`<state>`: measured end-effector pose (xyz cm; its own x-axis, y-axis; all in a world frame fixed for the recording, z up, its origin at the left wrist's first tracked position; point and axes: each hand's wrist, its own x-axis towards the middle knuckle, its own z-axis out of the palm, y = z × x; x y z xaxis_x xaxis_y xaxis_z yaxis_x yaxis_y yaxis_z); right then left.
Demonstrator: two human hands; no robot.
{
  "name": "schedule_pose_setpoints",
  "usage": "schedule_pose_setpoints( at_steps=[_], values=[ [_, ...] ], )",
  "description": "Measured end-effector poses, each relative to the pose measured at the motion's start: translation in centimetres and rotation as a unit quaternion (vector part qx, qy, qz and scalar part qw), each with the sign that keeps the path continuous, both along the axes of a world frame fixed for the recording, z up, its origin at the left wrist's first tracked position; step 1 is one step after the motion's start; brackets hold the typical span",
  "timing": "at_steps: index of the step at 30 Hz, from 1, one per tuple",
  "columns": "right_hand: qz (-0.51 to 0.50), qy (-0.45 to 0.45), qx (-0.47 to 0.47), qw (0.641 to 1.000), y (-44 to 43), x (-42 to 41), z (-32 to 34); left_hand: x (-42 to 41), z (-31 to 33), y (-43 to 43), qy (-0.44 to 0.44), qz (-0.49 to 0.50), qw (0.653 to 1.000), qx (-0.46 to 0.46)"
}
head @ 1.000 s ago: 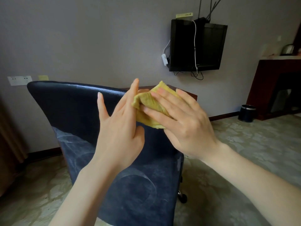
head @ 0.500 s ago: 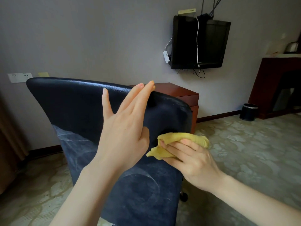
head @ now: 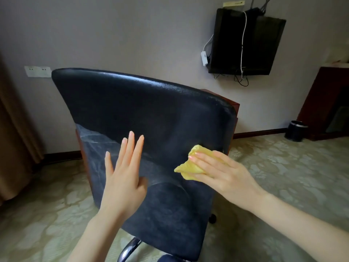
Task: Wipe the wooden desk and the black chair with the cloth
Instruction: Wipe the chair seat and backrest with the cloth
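Cloth (head: pixel 187 169) pressed to chair (head: pixel 151 110) back under flat right hand (head: pixel 226 176) — left hand (head: pixel 122 181) open, fingers straight, empty.

We take this for a hotel-type room: wall-mounted TV (head: pixel 243 42), patterned carpet (head: pixel 283 176), small bin (head: pixel 295 131), dark wood cabinet (head: pixel 321 101), curtain (head: pixel 13 138), black chair (head: pixel 141 110) on castors.

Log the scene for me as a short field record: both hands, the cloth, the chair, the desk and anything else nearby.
chair: black, back facing the camera, pale streaks on its lower half
desk: reddish wood, mostly hidden behind the chair
cloth: yellow, crumpled, at the lower right of the chair's back
right hand: flat fingers pressing the cloth against the chair's back
left hand: fingers straight, held flat before the chair's back; contact unclear
background: wall-mounted TV, dark bin on the floor
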<state>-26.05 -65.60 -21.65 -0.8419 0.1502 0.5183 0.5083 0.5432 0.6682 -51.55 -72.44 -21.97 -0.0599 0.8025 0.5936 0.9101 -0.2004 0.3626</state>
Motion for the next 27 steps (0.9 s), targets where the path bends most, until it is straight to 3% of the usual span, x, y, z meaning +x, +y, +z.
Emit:
schedule_pose_setpoints(
  at_steps=[11, 21, 27],
  values=[
    [0.008, 0.140, 0.035, 0.989, 0.2, -11.5, 2.7, -1.4, -3.5, 0.6, -0.113, 0.041, 0.993, -0.022],
    [0.004, -0.003, -0.055, 0.998, 2.1, -10.4, -4.9, -2.2, -4.3, 0.6, -0.087, 0.036, 0.994, -0.052],
    [0.022, -0.035, -0.076, 0.996, 2.7, -6.0, -6.5, -0.8, -3.1, 1.5, -0.054, 0.006, 0.998, -0.043]
  ],
)
